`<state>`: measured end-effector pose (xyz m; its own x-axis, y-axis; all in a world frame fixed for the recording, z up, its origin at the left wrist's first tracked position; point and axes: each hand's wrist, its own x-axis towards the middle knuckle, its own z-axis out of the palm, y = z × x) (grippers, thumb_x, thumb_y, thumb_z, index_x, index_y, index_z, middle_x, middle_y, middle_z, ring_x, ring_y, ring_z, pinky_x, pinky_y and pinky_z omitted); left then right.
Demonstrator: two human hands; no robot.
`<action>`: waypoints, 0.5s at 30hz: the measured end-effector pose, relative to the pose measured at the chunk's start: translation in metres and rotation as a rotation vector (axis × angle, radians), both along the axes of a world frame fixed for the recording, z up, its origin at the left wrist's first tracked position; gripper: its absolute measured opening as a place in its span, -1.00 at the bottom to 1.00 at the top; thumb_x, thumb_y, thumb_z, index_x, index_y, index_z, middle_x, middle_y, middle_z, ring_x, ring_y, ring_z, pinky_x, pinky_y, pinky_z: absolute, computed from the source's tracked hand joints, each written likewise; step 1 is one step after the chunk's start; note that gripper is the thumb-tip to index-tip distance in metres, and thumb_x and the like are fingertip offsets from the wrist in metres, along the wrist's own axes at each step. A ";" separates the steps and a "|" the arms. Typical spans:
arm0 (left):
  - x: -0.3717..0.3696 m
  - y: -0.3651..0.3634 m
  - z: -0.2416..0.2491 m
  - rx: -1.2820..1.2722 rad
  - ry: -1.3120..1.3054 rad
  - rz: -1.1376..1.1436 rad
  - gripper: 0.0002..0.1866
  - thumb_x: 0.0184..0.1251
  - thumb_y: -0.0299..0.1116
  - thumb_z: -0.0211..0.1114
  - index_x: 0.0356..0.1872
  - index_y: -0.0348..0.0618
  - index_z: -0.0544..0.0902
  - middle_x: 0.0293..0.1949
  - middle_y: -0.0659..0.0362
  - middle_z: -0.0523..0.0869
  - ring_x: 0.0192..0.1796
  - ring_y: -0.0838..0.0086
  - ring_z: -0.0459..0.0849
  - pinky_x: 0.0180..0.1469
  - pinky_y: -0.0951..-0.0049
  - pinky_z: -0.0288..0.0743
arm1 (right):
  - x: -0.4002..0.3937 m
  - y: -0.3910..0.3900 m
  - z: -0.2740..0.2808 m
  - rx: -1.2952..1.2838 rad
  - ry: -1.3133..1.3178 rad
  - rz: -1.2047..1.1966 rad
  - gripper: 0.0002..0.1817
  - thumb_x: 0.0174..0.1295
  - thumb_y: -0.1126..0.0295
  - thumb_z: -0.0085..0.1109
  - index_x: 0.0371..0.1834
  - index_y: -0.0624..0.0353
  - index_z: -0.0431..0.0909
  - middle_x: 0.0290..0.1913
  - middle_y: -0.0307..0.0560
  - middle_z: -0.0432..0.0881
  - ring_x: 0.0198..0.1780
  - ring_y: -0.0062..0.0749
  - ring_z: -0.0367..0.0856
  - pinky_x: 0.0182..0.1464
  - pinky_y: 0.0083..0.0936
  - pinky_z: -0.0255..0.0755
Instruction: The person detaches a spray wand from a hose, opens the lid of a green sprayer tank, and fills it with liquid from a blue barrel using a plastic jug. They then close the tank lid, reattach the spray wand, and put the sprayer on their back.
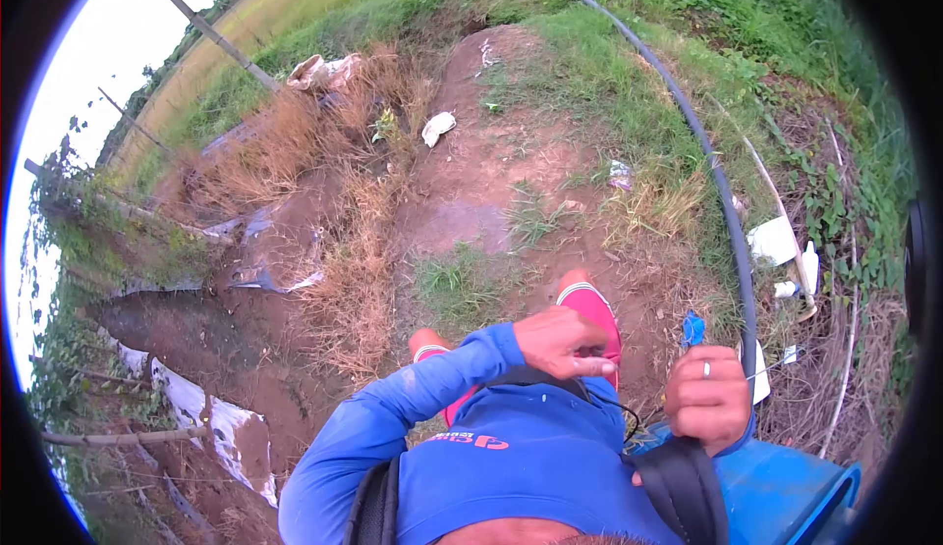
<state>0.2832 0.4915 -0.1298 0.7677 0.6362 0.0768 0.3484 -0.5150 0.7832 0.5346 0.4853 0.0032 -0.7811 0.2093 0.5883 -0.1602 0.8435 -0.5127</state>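
My left hand [565, 344] reaches across my front from a blue sleeve, over my red shorts [596, 321]. Its fingers are curled in with the thumb alongside; whatever they hold, if anything, is hidden. At my right side, my right hand [707, 398], with a ring on one finger, is closed around a wide black shoulder strap [678, 491]. A thin black cord [629, 412] hangs between my hands. A second black strap [373, 506] lies over my other shoulder, on the blue shirt [511, 476].
A blue plastic barrel [786, 496] stands close at my right. A dark hose [702, 142] curves along the path's right side, near white containers [774, 241] and a blue scrap [693, 329]. The dirt path [481, 133] runs ahead; a muddy hollow [187, 334] lies left.
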 end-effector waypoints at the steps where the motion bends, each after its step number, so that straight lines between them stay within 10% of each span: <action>1: -0.008 0.002 -0.013 -0.072 0.075 0.063 -0.50 0.46 0.09 0.20 -0.39 -0.23 0.57 -0.52 -0.13 0.59 -0.42 -0.10 0.60 -0.36 0.02 0.40 | -0.004 0.006 0.004 0.070 0.156 0.095 -0.68 -0.10 0.26 0.31 -0.72 0.09 0.33 -0.59 -0.22 0.51 -0.56 -0.37 0.56 -0.47 -0.42 0.42; 7: -0.048 -0.004 -0.067 -0.284 0.097 0.278 -0.54 0.57 0.00 0.12 -0.31 -0.24 0.64 -0.53 -0.02 0.62 -0.47 0.19 0.62 -0.35 0.14 0.46 | -0.025 0.023 0.034 0.310 0.494 0.713 -0.70 0.22 0.30 0.23 -0.66 0.09 0.49 -0.44 -0.08 0.66 -0.44 -0.32 0.69 -0.40 -0.50 0.58; 12: -0.057 -0.012 -0.110 -0.502 -0.019 0.431 -0.56 0.60 -0.05 0.11 -0.25 -0.29 0.66 -0.43 0.04 0.70 -0.35 0.37 0.70 -0.23 0.25 0.58 | -0.022 0.001 0.055 -0.042 0.276 1.192 -0.80 -0.31 0.29 0.22 -0.54 -0.03 0.76 -0.50 -0.32 0.68 -0.38 -0.34 0.67 -0.33 -0.19 0.54; 15: -0.056 -0.016 -0.127 -0.603 -0.100 0.510 -0.55 0.62 -0.06 0.10 -0.20 -0.33 0.68 -0.38 0.08 0.73 -0.27 0.41 0.74 -0.17 0.31 0.62 | -0.036 0.026 0.037 -0.067 0.232 1.339 -0.68 -0.20 -0.04 0.28 -0.69 -0.04 0.60 -0.61 -0.30 0.55 -0.46 -0.29 0.60 -0.38 -0.25 0.36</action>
